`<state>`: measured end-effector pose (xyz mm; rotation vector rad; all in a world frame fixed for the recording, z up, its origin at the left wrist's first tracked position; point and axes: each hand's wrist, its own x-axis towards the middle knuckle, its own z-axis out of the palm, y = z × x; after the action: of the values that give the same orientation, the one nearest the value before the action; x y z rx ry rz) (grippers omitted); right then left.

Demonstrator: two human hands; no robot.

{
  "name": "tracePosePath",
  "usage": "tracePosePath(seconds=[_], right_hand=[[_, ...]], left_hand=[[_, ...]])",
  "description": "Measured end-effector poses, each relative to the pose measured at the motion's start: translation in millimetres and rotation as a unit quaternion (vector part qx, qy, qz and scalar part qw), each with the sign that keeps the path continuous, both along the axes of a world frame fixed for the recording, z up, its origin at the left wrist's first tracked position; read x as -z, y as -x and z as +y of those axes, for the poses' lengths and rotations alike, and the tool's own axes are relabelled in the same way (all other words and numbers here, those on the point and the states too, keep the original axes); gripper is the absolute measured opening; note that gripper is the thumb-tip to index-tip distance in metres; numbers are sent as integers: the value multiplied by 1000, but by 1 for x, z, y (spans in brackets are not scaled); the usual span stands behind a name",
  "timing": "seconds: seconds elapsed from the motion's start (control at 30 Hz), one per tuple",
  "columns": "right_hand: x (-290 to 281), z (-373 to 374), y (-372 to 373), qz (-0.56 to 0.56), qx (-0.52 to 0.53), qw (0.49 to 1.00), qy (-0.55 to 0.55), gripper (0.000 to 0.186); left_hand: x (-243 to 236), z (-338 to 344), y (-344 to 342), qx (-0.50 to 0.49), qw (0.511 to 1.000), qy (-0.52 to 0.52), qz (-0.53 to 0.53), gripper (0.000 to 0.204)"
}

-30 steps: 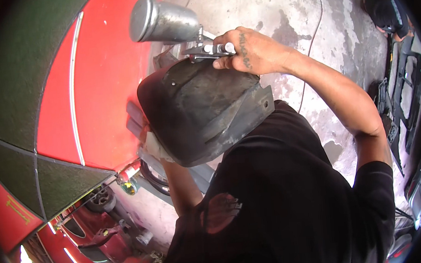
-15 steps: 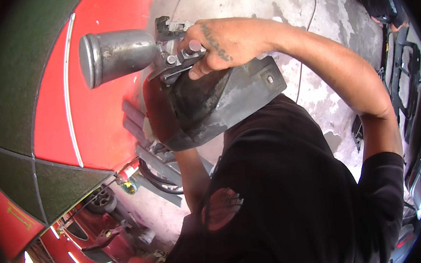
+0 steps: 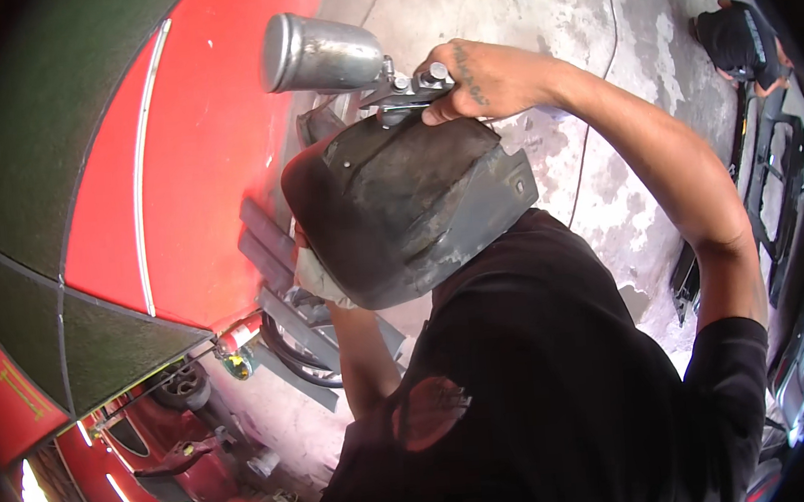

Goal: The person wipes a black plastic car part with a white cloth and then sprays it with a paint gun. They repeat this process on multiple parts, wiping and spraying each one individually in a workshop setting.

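Observation:
My right hand (image 3: pixel 483 79) is wrapped round a metal spray gun (image 3: pixel 408 93), whose silver cylindrical cup (image 3: pixel 325 51) points to the left. The gun is just above the top edge of a dark, curved plastic car panel (image 3: pixel 398 204). That panel has greyish worn patches and a small hole near its right end. My left forearm (image 3: pixel 363 353) reaches up behind it. At the panel's lower left edge shows my left hand (image 3: pixel 319 278), seemingly in a pale glove or cloth, holding the panel up; its fingers are mostly hidden.
A red car body (image 3: pixel 198 173) with a dark roof section (image 3: pixel 79 106) fills the left. Grey trim strips (image 3: pixel 275 252) and a coiled black hose lie below it. A cable (image 3: pixel 590 123) crosses the stained floor. Another person (image 3: pixel 740 40) bends near black car parts at right.
The spray gun has moved right and slightly up in my right hand, relative to the panel. The panel sits a little lower and shows more of its dark face. The other person has shifted slightly.

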<state>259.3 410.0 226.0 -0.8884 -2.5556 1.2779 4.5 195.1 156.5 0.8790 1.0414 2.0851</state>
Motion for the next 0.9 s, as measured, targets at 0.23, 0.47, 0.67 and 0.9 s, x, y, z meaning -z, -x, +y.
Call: tracePosePath(seconds=[0.23, 0.47, 0.67, 0.9], right_hand=[[6, -12, 4, 36, 7, 997, 64, 41], [37, -5, -16, -46, 58, 997, 15, 54], [44, -15, -19, -44, 77, 996, 9, 58], [83, -9, -30, -56, 106, 992, 36, 46]], left_hand=[[-6, -12, 11, 37, 999, -9, -13, 55], [-13, -31, 33, 126, 989, -9, -72, 55], [-12, -42, 46, 162, 980, -7, -111, 54], [-19, -44, 49, 184, 976, 1, -119, 54]])
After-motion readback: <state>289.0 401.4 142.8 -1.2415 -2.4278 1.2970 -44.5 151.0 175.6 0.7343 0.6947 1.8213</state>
